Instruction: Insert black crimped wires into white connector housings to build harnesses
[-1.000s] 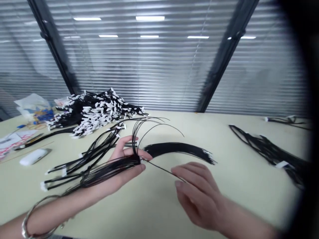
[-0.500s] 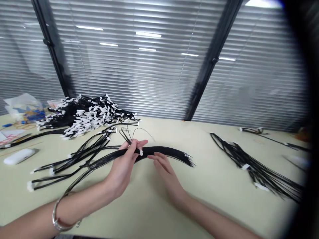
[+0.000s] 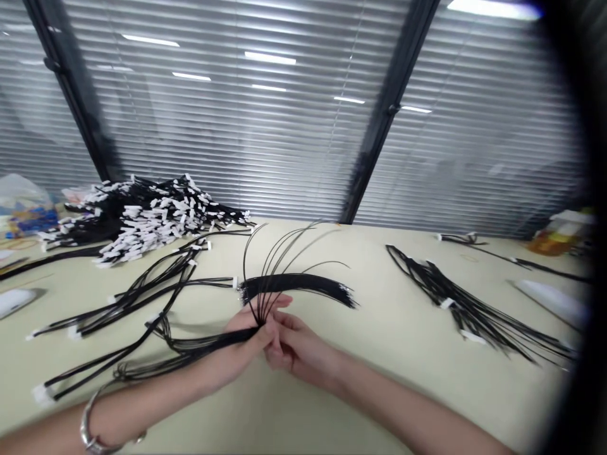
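My left hand (image 3: 249, 341) is closed around a bundle of black wires (image 3: 203, 343), which trails left beside my forearm. Several thin wire ends fan upward out of the grip. Touching it, my right hand (image 3: 303, 351) has its fingers pinched together at the same spot. What the right fingertips hold is hidden. Just beyond both hands lies a thick sheaf of cut black wires (image 3: 303, 282) with bare metal tips. To the left are wire harnesses (image 3: 137, 294) with white connectors; one white connector (image 3: 235, 282) nearly touches the sheaf.
A large heap of black harnesses with white connectors (image 3: 147, 221) stands at the back left. Another wire bundle (image 3: 441, 291) lies on the right. A white case (image 3: 16, 301) rests at the left edge. Blinds (image 3: 227, 139) rise behind the table.
My left hand has drawn the wire bundle down toward me, off the sheaf. My right hand has left the sheaf and come to meet the left. The wire ends now fan upward.
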### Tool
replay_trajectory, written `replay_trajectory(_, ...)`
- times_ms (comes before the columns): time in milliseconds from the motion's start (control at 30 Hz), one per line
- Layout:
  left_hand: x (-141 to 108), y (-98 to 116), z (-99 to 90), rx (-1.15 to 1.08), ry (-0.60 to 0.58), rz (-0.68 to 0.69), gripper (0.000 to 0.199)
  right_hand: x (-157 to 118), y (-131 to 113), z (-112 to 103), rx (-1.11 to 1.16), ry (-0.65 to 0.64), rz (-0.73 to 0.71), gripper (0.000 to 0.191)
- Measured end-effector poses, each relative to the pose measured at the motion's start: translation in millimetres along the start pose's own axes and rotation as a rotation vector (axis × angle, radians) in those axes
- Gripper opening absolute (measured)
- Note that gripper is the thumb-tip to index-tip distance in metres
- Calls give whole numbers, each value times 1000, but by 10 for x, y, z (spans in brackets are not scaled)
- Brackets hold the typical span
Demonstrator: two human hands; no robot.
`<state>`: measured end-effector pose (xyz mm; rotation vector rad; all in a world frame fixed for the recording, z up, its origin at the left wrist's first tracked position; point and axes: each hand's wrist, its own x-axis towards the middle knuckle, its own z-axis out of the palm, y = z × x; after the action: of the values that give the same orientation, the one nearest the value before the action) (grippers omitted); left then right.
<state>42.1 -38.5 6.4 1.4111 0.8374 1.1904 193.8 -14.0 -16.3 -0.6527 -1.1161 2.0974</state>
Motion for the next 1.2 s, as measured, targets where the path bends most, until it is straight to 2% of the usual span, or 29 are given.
replay_trajectory(167,121,-72,-64,44,63,30,49,41,-172,-142,59,145,-80,15)
replay_trajectory(367,230,-105,-172,39,180,37,50,101,-441,-531,118,342,-203,18)
replay_trajectory(533,291,-118,-262,30,205,52,51,107,-627,-795,217,449,-262,24)
replay_trajectory(667,316,-177,-283,-21,168,66,41,82,-706,-913,300,482,-287,23)
replay_trajectory(833,292,-187,-283,-107,42,-21,36,18,-830,-1122,387,517,-359,23)
replay_trajectory(967,273,-163,-253,-156,51,-32,38,-3,-898,-1247,438,519,-407,25)
replay_trajectory(1100,271,-131,-205,-151,123,29,41,56,-782,-1161,465,428,-379,28)
replay_trajectory(1200,255,-101,-184,-92,219,162,40,105,-599,-968,454,341,-315,30)
